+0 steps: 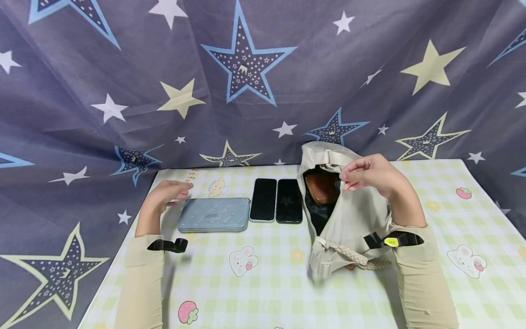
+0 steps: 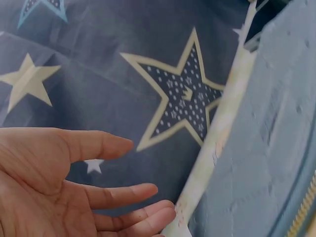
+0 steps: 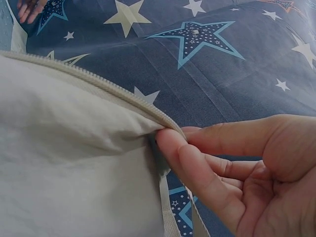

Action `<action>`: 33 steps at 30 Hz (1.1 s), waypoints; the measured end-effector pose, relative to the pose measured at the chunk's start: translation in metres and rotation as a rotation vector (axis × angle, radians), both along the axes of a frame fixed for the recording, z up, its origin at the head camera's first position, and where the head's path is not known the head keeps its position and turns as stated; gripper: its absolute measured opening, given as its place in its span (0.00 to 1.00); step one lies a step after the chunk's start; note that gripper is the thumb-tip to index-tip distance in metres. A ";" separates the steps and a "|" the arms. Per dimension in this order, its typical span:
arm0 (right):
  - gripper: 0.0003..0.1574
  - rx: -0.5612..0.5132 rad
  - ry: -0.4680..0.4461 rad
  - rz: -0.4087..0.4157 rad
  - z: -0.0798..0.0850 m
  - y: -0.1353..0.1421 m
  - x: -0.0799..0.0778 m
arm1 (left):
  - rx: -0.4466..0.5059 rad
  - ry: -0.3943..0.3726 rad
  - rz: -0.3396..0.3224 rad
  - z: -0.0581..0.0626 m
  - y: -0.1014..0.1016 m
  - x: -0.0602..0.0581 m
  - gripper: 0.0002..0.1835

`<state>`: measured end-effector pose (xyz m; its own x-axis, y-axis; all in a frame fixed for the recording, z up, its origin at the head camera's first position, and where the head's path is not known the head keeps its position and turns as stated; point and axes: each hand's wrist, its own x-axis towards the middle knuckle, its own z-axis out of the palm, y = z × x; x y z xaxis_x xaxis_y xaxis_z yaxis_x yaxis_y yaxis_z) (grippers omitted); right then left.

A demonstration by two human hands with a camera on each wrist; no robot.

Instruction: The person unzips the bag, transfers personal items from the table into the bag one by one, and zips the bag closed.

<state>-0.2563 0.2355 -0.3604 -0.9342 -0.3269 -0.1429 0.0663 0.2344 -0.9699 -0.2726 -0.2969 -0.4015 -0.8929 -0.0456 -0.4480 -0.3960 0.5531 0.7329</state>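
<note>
My right hand (image 1: 371, 173) pinches the zippered edge of a cream fabric bag (image 1: 357, 219) between thumb and fingers, holding its mouth apart. Inside the bag's dark lining shows a brown leather-like item (image 1: 322, 186). In the right wrist view the bag's zipper teeth (image 3: 106, 86) run up to the pinching fingertips (image 3: 170, 140). My left hand (image 1: 167, 194) hovers by the upper left corner of a blue-grey quilted wallet (image 1: 213, 214), its fingers extended and holding nothing. The left wrist view shows this wallet (image 2: 256, 128) close up, with a gold zipper along its edge.
Two dark-screened smartphones, a left one (image 1: 263, 199) and a right one (image 1: 289, 201), lie side by side between wallet and bag. A braided cord (image 1: 351, 253) hangs from the bag. Behind the checkered tabletop (image 1: 263, 292) rises a star-patterned curtain (image 1: 263, 123).
</note>
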 end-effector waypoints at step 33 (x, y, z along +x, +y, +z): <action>0.11 0.007 -0.010 -0.003 -0.003 0.000 -0.002 | -0.253 -0.178 -0.055 -0.031 -0.005 -0.006 0.59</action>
<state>-0.2583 0.2359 -0.3630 -0.9339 -0.3225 -0.1544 0.0767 0.2410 -0.9675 -0.2784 -0.3016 -0.4321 -0.8057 -0.1291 -0.5781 -0.4700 0.7332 0.4914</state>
